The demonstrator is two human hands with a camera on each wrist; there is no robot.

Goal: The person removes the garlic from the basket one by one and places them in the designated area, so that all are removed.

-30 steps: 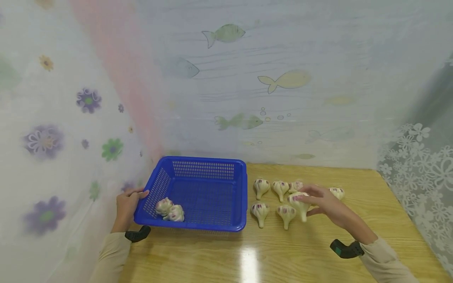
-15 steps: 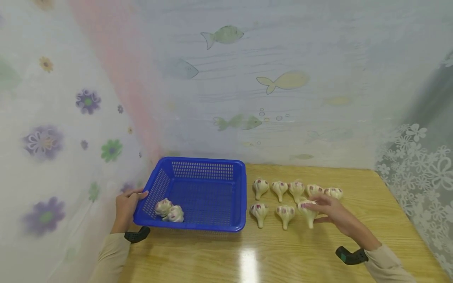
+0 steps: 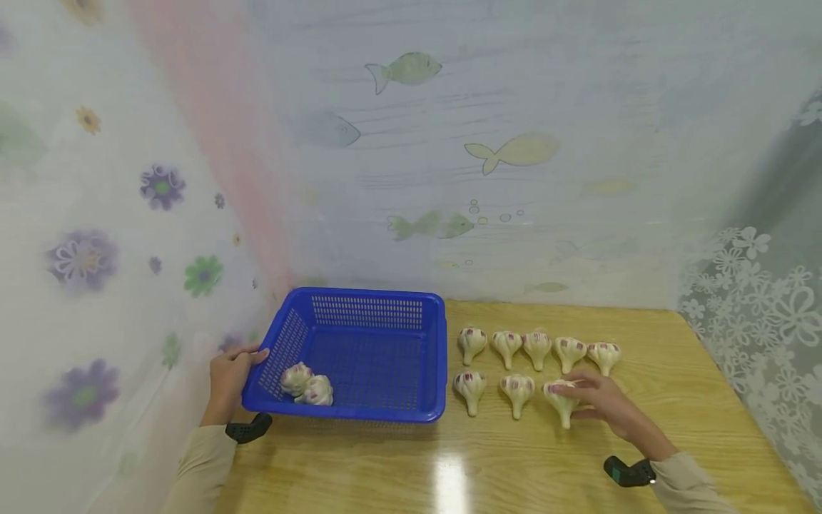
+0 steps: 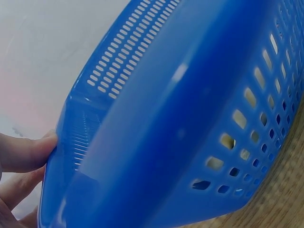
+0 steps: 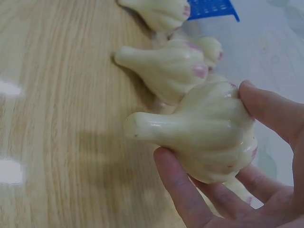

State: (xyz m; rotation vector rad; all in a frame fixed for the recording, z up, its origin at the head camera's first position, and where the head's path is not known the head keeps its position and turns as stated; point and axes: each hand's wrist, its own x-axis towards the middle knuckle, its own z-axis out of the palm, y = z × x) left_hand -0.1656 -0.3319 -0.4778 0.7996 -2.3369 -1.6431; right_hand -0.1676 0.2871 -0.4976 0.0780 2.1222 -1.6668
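Note:
My left hand (image 3: 230,376) grips the left rim of a blue plastic basket (image 3: 443,357), its thumb over the edge in the left wrist view. Inside the basket, two garlic bulbs (image 3: 307,385) lie together in the near left corner. My right hand (image 3: 604,402) holds a garlic bulb (image 5: 204,128) between thumb and fingers, its stem pointing toward me. This bulb is at the right end of the near row, beside another garlic bulb (image 3: 517,394). The leftmost bulb (image 3: 471,391) of that row lies close to the basket.
Behind, a far row of several garlic bulbs (image 3: 536,348) lies on the wooden table (image 3: 514,471), stems toward me. A wall sheet with fish prints (image 3: 404,178) rises at the table's back edge. A flowered sheet (image 3: 115,300) hangs close on the left.
My right hand has carried its garlic bulb right and toward me, from over the far row to the near row's right end. The left hand stays on the basket rim.

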